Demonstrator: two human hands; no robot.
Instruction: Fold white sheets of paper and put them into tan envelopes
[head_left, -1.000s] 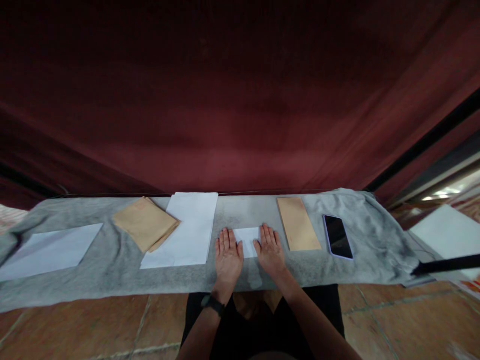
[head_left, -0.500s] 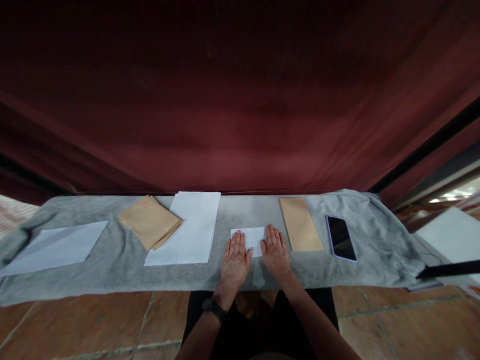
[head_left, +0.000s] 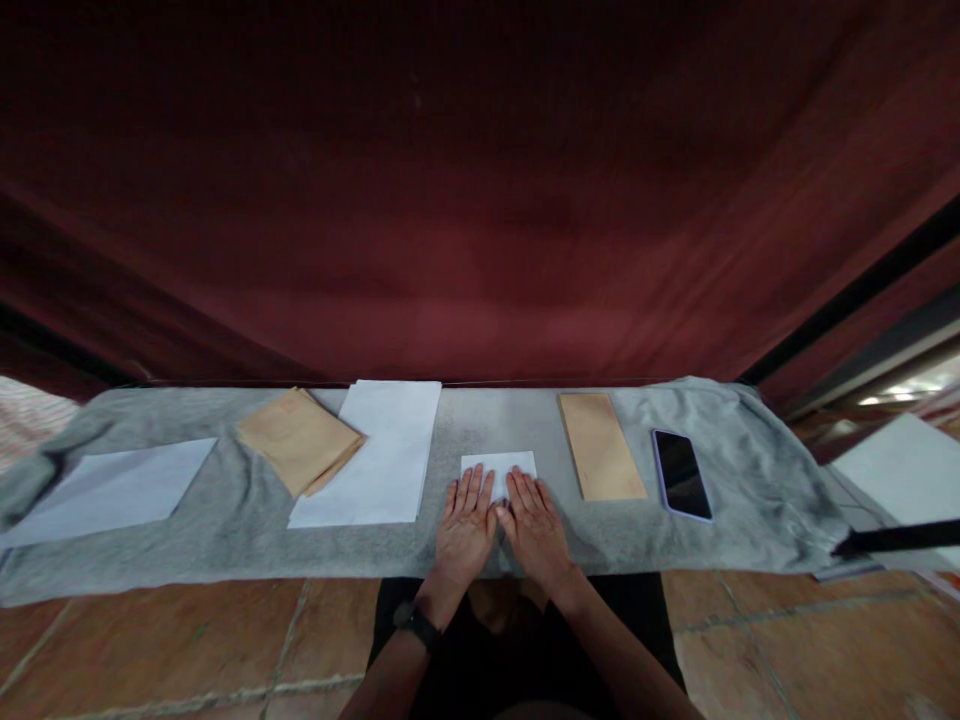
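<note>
A small white folded paper (head_left: 501, 463) lies on the grey cloth in front of me, its near part hidden under my hands. My left hand (head_left: 465, 522) rests flat on its left side, fingers stretched out. On the right side my right hand (head_left: 535, 522) lies flat too, with its fingers extended. The two thumbs come close together at the paper's near edge; whether they touch I cannot tell. Neither hand grips anything.
Left of my hands lies a stack of white sheets (head_left: 386, 470), partly under several brown envelopes (head_left: 296, 435). Another white sheet (head_left: 120, 490) is at far left. To the right are a brown envelope stack (head_left: 602, 447) and a phone (head_left: 682, 475). Behind hangs a dark red curtain (head_left: 480, 250).
My right hand has slid left and slightly nearer to me, closer to my left hand. My left hand has shifted slightly nearer. More of the paper's far right corner shows.
</note>
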